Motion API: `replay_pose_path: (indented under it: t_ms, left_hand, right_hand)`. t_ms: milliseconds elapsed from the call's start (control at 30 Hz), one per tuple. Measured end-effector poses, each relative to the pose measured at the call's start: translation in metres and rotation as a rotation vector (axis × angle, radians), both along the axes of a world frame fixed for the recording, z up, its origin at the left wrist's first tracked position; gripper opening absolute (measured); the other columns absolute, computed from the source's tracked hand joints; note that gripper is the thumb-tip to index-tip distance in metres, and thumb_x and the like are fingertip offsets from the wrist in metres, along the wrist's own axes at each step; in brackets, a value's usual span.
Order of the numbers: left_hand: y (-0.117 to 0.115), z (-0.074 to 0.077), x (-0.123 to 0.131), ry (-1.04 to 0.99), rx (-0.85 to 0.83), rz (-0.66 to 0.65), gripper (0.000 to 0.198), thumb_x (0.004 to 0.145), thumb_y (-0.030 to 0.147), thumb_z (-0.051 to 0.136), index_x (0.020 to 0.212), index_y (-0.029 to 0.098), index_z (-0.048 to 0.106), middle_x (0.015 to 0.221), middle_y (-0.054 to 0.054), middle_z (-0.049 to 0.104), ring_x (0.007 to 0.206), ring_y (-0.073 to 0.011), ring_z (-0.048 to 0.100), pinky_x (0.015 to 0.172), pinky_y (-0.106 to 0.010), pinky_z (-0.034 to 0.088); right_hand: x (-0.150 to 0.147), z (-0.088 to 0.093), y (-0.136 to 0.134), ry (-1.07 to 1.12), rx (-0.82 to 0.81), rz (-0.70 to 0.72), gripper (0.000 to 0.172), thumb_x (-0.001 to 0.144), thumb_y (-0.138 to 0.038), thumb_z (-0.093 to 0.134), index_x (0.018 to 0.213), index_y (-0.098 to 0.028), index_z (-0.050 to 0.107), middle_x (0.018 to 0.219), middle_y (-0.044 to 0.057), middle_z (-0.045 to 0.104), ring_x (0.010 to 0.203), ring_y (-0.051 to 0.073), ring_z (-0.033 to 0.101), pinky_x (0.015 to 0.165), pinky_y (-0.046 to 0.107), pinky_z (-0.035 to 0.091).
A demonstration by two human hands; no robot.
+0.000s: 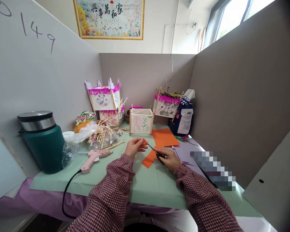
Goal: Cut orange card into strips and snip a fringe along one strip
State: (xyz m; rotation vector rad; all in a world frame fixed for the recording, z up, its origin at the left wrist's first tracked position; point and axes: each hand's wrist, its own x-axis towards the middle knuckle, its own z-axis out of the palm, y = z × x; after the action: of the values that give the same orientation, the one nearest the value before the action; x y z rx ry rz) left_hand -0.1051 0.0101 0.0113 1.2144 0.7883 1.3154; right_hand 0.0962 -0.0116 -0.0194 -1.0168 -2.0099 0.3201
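Observation:
My left hand (134,147) pinches the upper end of a strip of orange paper (149,159) that lies on the green mat (145,185). My right hand (168,159) is closed on the dark handles of a pair of scissors (155,151). The blades point up and left and meet the orange strip near my left fingertips. A larger orange sheet (163,137) lies just behind both hands. Both arms wear red checked sleeves.
A pink glue gun (94,158) with a black cord lies to the left. Beside it are a pile of wooden sticks (103,132), a plastic bag and a teal flask (43,141). Paper lanterns (141,121) stand at the back. Grey partitions enclose the desk. Purple paper (187,151) lies on the right.

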Motion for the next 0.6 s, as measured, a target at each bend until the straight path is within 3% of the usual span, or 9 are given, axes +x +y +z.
replay_pose_path:
  t_ms: [600]
  left_hand:
    - [0.0002,0.0009,0.0014,-0.022,-0.042,0.024,0.028,0.067,0.034,0.067,0.079,0.011,0.058,0.08,-0.01,0.066,0.06,-0.0153,0.064,0.05,-0.023,0.05]
  right_hand:
    - [0.0013,-0.0011,0.0014,-0.014,0.006,-0.018,0.035,0.072,-0.03,0.06,0.107,-0.023,0.063,0.066,0.0,0.052,0.061,0.013,0.045,0.059,0.025,0.04]
